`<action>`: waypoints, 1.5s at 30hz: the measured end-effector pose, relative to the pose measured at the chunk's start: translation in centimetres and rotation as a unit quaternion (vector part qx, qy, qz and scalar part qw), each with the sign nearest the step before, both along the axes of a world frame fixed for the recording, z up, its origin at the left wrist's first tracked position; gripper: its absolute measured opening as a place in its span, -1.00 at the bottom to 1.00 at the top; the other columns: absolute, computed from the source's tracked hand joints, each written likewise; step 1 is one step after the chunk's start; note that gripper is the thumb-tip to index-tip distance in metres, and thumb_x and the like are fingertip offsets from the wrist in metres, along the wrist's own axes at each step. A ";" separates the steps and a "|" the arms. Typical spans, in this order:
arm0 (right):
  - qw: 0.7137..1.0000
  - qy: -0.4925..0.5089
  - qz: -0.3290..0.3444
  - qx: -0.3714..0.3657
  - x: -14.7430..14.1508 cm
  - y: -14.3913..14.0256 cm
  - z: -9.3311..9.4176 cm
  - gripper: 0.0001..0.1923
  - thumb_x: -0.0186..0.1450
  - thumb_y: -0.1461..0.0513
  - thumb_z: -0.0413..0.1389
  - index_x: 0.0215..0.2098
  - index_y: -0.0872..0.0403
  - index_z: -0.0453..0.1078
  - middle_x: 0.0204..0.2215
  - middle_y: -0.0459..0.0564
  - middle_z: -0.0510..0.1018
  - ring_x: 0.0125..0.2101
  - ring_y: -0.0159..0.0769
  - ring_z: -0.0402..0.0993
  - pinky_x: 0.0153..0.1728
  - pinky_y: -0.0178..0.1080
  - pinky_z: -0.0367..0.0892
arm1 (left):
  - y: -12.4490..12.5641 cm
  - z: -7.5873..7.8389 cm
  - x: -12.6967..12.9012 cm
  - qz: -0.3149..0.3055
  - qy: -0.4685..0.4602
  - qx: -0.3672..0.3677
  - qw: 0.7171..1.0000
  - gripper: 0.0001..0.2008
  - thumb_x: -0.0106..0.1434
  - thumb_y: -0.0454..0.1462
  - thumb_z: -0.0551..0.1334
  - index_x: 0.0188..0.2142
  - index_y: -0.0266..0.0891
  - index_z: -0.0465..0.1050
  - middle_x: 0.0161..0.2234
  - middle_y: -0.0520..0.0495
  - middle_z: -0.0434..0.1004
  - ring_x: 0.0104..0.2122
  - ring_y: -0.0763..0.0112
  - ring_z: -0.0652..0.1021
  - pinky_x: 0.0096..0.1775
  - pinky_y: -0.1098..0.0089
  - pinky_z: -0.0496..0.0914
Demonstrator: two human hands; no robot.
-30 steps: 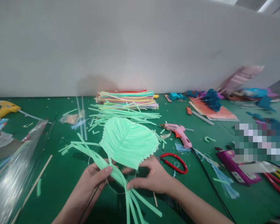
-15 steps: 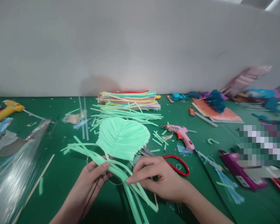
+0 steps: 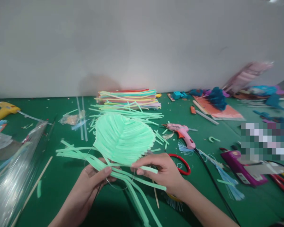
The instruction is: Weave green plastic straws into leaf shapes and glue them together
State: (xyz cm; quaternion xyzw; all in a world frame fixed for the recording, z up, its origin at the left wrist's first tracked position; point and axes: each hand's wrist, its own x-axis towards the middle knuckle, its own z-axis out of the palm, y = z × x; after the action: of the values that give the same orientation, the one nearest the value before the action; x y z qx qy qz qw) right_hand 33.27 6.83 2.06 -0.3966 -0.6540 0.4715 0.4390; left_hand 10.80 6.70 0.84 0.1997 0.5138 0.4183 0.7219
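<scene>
A mint-green leaf (image 3: 123, 138) made of glued strips, with a toothed edge, is held above the green table (image 3: 61, 189). My left hand (image 3: 92, 181) pinches its base, where a bundle of loose green strips (image 3: 132, 186) and a thin wire loop hang down. My right hand (image 3: 162, 171) holds one of the loose green strips between thumb and forefinger, just under the leaf's right edge. More strip ends (image 3: 68, 150) fan out to the left of the leaf.
Red-handled scissors (image 3: 182, 164) lie behind my right hand, a pink glue gun (image 3: 183, 134) with its black cord beyond. A stack of coloured strips (image 3: 130, 98) sits near the wall. A yellow glue gun (image 3: 3, 111) and clear plastic bags (image 3: 16, 170) are at left, craft clutter at right.
My right hand has moved up from the strips below the leaf and now grips one strip near the leaf's edge. The leaf has tilted and shifted slightly left.
</scene>
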 end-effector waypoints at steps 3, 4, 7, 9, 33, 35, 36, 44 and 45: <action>0.999 0.026 -0.010 -0.035 -0.4 -0.1 0.0 -0.88 0.22 0.23 0.27 -0.25 -0.02 0.61 -0.39 -0.07 0.68 -0.36 -0.32 0.61 -0.31 -0.34 0.46 | 0.0 -0.1 -0.1 0.007 0.007 -0.006 1.000 -0.69 -0.03 -0.32 0.49 -0.25 -0.31 0.58 -0.28 -0.15 0.66 -0.30 0.24 0.64 -0.27 0.36 0.56; 0.997 0.048 -0.016 -0.065 -0.5 -0.2 0.1 -0.89 0.21 0.22 0.28 -0.27 -0.02 0.61 -0.40 -0.07 0.68 -0.36 -0.31 0.62 -0.32 -0.33 0.47 | 0.0 -0.2 -0.1 0.008 0.008 -0.008 1.000 -0.70 -0.03 -0.32 0.49 -0.27 -0.31 0.58 -0.28 -0.15 0.66 -0.30 0.25 0.63 -0.27 0.37 0.56; 0.967 0.164 -0.022 -0.194 -1.0 -0.4 0.2 -0.85 0.17 0.19 0.32 -0.28 0.02 0.59 -0.42 -0.07 0.66 -0.31 -0.26 0.64 -0.27 -0.29 0.51 | 0.1 -0.4 -0.1 0.013 0.013 -0.012 1.000 -0.73 -0.02 -0.32 0.48 -0.28 -0.31 0.58 -0.27 -0.15 0.66 -0.32 0.28 0.63 -0.28 0.38 0.57; 0.934 0.240 -0.017 -0.265 -1.3 -0.6 0.4 -0.79 0.12 0.21 0.36 -0.29 0.05 0.52 -0.40 -0.08 0.66 -0.26 -0.24 0.64 -0.20 -0.28 0.50 | 0.1 -0.3 0.0 0.032 0.018 -0.018 0.999 -0.78 -0.01 -0.36 0.47 -0.32 -0.30 0.58 -0.29 -0.13 0.66 -0.35 0.32 0.63 -0.30 0.39 0.57; 0.869 0.345 0.052 -0.350 -3.1 -1.3 -0.7 -0.52 0.19 0.14 0.31 0.06 0.07 0.44 -0.02 0.09 0.58 0.00 -0.10 0.50 0.11 -0.01 0.31 | -0.8 1.3 0.4 -0.025 0.009 -0.025 0.999 -0.71 -0.07 -0.23 0.50 -0.34 -0.27 0.57 -0.39 -0.11 0.67 -0.28 0.12 0.64 -0.15 0.23 0.51; 0.894 0.306 -0.007 -0.326 -3.2 -1.4 -0.8 -0.46 0.18 0.15 0.32 0.12 0.02 0.40 0.02 0.04 0.55 0.03 -0.12 0.48 0.13 -0.02 0.30 | -0.9 1.7 0.8 -0.046 0.039 -0.010 0.998 -0.66 -0.09 -0.23 0.50 -0.29 -0.28 0.58 -0.38 -0.13 0.67 -0.27 0.11 0.64 -0.15 0.22 0.51; 0.905 0.284 -0.037 -0.315 -3.3 -1.4 -0.9 -0.44 0.19 0.13 0.31 0.14 0.00 0.38 0.03 0.02 0.55 0.05 -0.14 0.46 0.14 -0.03 0.28 | -0.9 1.8 0.9 -0.051 0.050 0.001 0.997 -0.64 -0.09 -0.23 0.50 -0.27 -0.28 0.58 -0.38 -0.14 0.67 -0.26 0.11 0.64 -0.15 0.22 0.50; 0.947 0.179 -0.074 -0.258 -3.1 -1.3 -0.9 -0.42 0.22 0.05 0.27 0.17 -0.02 0.35 0.00 0.00 0.57 0.11 -0.17 0.40 0.23 -0.03 0.17 | -0.8 1.2 1.1 -0.080 0.121 0.003 0.989 -0.69 -0.04 -0.10 0.45 -0.39 -0.26 0.52 -0.42 -0.11 0.64 -0.38 0.23 0.58 -0.20 0.24 0.45; 0.947 0.172 -0.073 -0.260 -3.1 -1.3 -0.9 -0.43 0.22 0.05 0.27 0.16 -0.02 0.36 -0.02 0.00 0.58 0.11 -0.17 0.40 0.24 -0.03 0.16 | -0.8 1.2 1.1 -0.083 0.129 0.001 0.988 -0.69 -0.04 -0.09 0.45 -0.41 -0.26 0.52 -0.42 -0.11 0.64 -0.39 0.25 0.57 -0.21 0.25 0.44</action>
State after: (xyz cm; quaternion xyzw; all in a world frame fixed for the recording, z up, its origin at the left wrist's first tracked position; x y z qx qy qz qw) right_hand 30.21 5.57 1.16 -0.4564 -0.3922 0.6527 0.4602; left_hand 11.90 5.93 2.04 0.2946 0.5835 0.3287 0.6817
